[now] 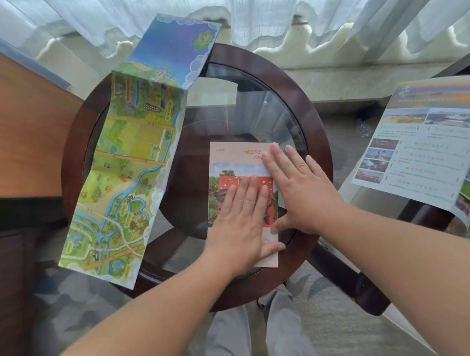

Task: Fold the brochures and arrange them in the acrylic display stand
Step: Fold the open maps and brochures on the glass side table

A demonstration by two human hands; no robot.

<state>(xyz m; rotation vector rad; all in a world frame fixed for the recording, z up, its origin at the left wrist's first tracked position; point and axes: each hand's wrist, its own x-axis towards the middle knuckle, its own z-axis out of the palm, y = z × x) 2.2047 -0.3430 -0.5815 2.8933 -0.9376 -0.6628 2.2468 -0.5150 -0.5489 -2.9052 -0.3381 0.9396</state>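
Daylight, soft and diffuse, comes through the sheer curtains (240, 8) at the top of my view, and their folds are nearly blown out. The exposure is bright overall, with no hard shadows. The lower left corner is dimmer. The glass tabletop (253, 110) carries pale window reflections that haze whatever is beneath it. Wide-angle distortion is strong: the wooden table rim (316, 129) bows, and the left forearm (123, 340) and right forearm (425, 262) stretch toward the corners. Print on the photo brochure (427, 156) at right is too soft to read. The centre is sharper.
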